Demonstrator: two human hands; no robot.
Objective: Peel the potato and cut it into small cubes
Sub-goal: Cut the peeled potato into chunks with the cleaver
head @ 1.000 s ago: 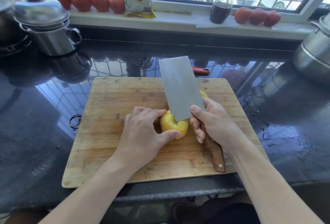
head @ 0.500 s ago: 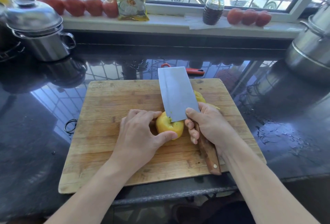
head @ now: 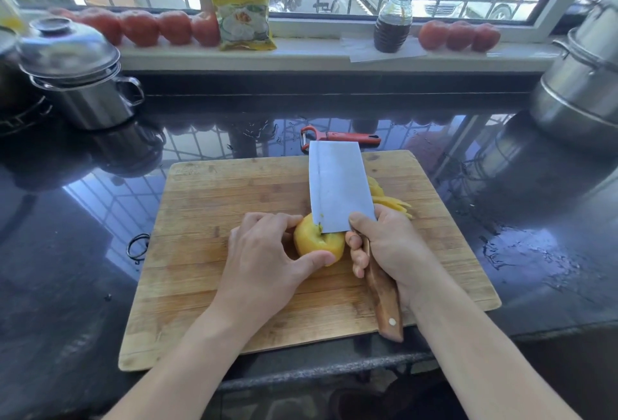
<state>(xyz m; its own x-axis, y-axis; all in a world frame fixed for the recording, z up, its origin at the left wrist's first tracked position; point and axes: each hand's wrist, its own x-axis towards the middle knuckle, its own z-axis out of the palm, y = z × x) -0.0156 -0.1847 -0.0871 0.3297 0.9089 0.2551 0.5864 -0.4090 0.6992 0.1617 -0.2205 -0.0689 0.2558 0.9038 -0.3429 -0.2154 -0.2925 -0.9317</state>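
— Where's the potato (head: 317,245)?

— Under my left hand (head: 264,259), peeled and yellow, thumb at its near side and fingers curled over the top, pinning it to the cutting board (head: 214,218). My right hand (head: 388,245) is wrapped tight round the cleaver (head: 337,188) handle, forefinger pressed on the blade, whose edge sits on the potato.

— What could go wrong?

— I'd say the potato is round and likely wet; it could roll as I press, and my left fingertips are just beside the blade.

— And around you?

— Cut slices (head: 391,202) lie beyond my right hand. A peeler (head: 337,136) rests past the board on the dark glossy counter (head: 535,235), with water spots to my right. Pots stand at both sides, tomatoes (head: 458,34) along the windowsill.
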